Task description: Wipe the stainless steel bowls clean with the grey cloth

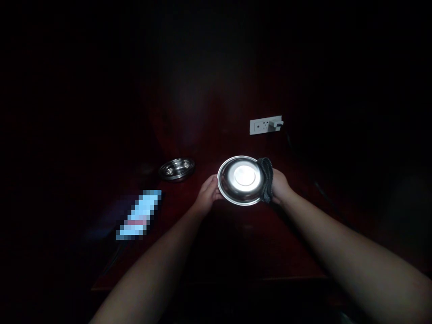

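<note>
A shiny round steel bowl (240, 181) is held up above the dark red table, its outer base turned toward me. My left hand (208, 194) grips its left rim, thumb and fingers closed on the edge. At the right rim, my right hand (279, 185) presses a folded dark grey cloth (266, 180) against the bowl. The cloth hides part of that rim and most of my right fingers. More steel bowls (177, 169), nested together, lie on the table to the left of my left hand.
A lit phone-like screen (139, 215), blurred out, lies at the left of the table (236, 252). On the back wall, a white socket plate (266, 125) has a plug in it, with a dark cable trailing right. The surroundings are very dark.
</note>
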Demonstrator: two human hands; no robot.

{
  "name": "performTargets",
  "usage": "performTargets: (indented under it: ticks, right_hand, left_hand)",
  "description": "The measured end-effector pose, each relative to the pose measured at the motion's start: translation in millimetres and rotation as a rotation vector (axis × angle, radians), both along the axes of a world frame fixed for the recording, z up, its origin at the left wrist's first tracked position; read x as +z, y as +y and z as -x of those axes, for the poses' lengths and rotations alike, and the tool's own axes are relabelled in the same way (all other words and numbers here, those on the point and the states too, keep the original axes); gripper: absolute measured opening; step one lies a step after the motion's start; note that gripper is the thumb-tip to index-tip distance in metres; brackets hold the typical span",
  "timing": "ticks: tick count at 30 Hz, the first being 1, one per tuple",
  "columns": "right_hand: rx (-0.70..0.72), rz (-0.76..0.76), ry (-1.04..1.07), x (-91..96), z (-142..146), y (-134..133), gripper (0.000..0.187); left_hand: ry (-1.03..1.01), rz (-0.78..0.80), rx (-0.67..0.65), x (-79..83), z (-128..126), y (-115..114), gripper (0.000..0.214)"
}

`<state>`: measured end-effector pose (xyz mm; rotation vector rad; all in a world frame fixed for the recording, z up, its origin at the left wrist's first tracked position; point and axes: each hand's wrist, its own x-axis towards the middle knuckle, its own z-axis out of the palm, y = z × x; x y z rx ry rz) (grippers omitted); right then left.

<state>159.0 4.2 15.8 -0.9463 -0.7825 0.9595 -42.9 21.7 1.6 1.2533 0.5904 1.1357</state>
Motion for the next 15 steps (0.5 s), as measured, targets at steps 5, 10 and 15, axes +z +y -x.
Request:
performTargets:
  ticks: [5,10,15]
  right_hand:
    - [-0.056,-0.034,0.037,-4.0,0.0,3.5,0.021]
    - [-0.021,-0.015,0.003,-5.0,2.5,2.1,0.021]
    - [0.000,-0.002,-0.084,-3.4,3.7,-0.5,0.020]
  left_hand:
    - [-0.060,0.052,-0.124,-0.2,-2.4,-3.9,0.056]
    - [-0.104,0.107,-0.211,-0.8,-5.1,-7.1,0.057]
    - [-0.120,0.121,-0.181,0.2,-2.5,-5.0,0.055]
